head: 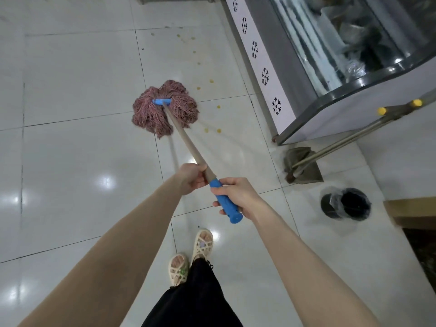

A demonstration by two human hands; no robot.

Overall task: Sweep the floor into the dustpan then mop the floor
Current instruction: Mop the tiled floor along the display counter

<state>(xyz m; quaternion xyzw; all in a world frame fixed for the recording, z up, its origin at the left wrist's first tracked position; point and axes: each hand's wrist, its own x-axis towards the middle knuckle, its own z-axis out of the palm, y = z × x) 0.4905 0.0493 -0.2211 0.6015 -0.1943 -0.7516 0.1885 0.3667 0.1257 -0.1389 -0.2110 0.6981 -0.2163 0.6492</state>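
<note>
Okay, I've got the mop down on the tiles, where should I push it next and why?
Probably swing the mop head a little to the right, across the yellow spots on the floor. The left hand and right hand grip the handle, and the nearest spots lie just right of the strands.

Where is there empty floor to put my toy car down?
The big bare tiles left of the mop head are free. So is the floor between the mop handle and the dustpan. It is crowded by the freezer corner, where the dustpan and black bin sit close.
</note>
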